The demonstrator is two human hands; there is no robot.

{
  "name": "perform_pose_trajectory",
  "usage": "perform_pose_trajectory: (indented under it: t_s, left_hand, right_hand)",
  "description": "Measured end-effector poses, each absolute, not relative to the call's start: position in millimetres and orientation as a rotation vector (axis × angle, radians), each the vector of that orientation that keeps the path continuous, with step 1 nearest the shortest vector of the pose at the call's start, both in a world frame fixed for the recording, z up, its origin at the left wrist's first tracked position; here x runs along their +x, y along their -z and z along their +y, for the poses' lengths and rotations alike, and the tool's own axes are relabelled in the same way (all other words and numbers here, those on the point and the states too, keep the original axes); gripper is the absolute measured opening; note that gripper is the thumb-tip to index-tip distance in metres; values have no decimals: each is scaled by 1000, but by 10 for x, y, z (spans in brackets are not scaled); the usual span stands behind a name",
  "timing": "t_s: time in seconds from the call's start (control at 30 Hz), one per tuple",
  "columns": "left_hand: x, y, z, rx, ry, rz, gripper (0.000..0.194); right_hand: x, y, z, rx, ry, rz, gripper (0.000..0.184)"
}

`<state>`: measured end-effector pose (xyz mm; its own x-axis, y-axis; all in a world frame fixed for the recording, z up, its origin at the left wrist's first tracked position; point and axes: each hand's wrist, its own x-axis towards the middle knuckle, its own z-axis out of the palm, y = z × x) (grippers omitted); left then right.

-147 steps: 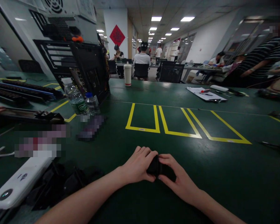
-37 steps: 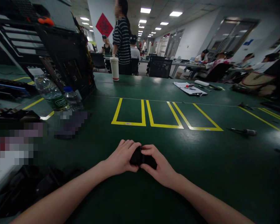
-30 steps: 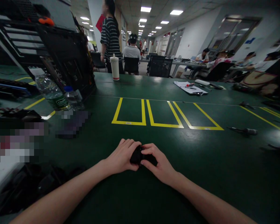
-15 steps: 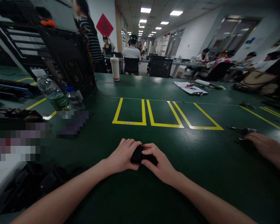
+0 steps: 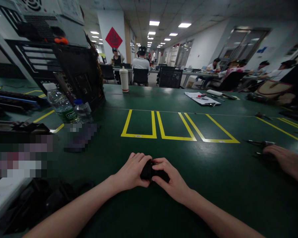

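Note:
Between my two hands, low over the near part of the green table (image 5: pixel 149 211), is a small black object (image 5: pixel 146 172). Its exact kind does not show, since fingers cover much of it. My left hand (image 5: pixel 136 169) is closed around its left part, thumb below and fingers over the top. My right hand (image 5: pixel 167 175) grips the right part between thumb and fingers. The two hands almost touch at the middle of the object.
Yellow tape outlines (image 5: pixel 139 136) mark the table ahead. Water bottles (image 5: pixel 62 102) and a black computer case (image 5: pixel 74 72) stand at left. A white tumbler (image 5: pixel 124 79) and a clipboard (image 5: pixel 202 99) lie farther back. At right, another person's hand (image 5: pixel 285 162) is near dark tools (image 5: pixel 260 142).
The view has tilted up slightly, so the table and hands appear a little lower. Both hands keep their hold on the black object. The standing person in stripes is out of sight.

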<state>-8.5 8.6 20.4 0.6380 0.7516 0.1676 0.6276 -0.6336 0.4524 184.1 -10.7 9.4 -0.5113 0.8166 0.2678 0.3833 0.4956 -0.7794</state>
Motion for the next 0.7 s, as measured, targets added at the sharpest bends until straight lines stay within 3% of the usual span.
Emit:
perform_pose_trajectory:
  t_s: [0.17,0.4,0.7]
  left_hand:
    - [-88,-214,84,2496,-463,1112,63]
    - [-84,-220,84,2474,-465,1120,66]
    - [-69,-206,73,2443,-508,1122,60]
  right_hand:
    - [1814,-135,-113,-1084,-1022,-1972,34]
    - [1858,-157,-156,-1158,-964,-1971,25]
    - [1682,-99,-101,-1019,-1378,-1594,25]
